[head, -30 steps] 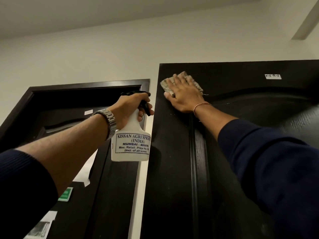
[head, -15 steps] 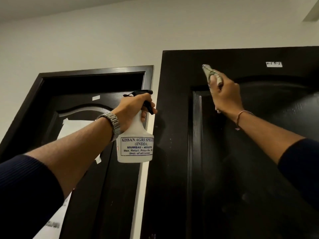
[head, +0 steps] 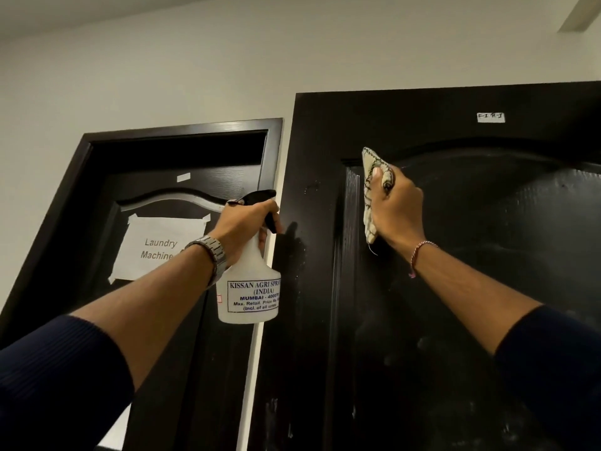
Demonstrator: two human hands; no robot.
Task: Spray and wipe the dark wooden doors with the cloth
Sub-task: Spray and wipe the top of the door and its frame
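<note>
1. Gripping the bunched cloth [head: 374, 190], the right hand [head: 398, 208] presses it near the right door [head: 471, 288] panel's upper-left corner; best keep strokes overlapping.
2. Left hand [head: 242, 227] clasps the spray bottle [head: 248, 288] beside that door's left edge.

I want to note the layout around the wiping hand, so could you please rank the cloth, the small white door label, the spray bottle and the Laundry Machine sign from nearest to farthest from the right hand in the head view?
1. cloth, gripped in the right hand
2. small white door label, up and right
3. spray bottle, left, held in the left hand
4. Laundry Machine sign, far left, on the other door
</note>
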